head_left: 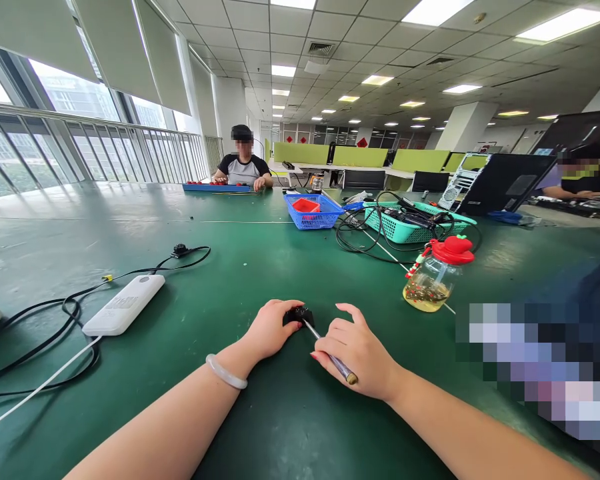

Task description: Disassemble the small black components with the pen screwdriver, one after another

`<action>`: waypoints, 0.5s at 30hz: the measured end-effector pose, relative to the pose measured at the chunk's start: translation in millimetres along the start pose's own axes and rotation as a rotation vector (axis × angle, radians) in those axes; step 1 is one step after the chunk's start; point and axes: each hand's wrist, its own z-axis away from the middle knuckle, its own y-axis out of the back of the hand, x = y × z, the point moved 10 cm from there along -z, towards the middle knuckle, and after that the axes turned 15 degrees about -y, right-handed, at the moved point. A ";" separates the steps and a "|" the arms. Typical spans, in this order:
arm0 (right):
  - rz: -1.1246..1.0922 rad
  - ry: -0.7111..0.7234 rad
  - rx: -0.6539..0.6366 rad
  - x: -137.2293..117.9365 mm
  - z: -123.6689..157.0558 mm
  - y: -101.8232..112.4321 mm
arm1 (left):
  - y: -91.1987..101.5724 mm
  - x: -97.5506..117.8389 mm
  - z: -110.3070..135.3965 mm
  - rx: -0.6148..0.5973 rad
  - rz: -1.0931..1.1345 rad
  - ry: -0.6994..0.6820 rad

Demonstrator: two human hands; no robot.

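My left hand (pixel 270 328) rests on the green table and is closed on a small black part (pixel 303 314), pinched between thumb and fingers. What kind of part it is I cannot make out. A screwdriver (pixel 341 368) with a thin metal shaft and a translucent dark handle is gripped in my right hand (pixel 350 347). Its tip meets the black part, and the handle's end points down towards me. The index finger of my right hand is raised off the tool. A pale bangle (pixel 226 372) circles my left wrist.
A white power bank (pixel 126 305) with black cables lies at left. Right of my hands stands a glass jar (pixel 427 283) with a red lid. Farther back are a blue basket (pixel 314 220), a teal basket (pixel 405 232) with cables, and a monitor (pixel 507 187). A person (pixel 243 163) sits opposite.
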 end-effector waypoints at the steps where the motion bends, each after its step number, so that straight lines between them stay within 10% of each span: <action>1: -0.007 -0.005 0.004 1.1 0.0 0.6 | 0.0 -0.1 0.0 -0.001 -0.001 0.001; 15: 0.000 -0.022 0.009 3.1 0.0 0.5 | 0.0 -0.1 -1.3 0.004 -0.002 -0.012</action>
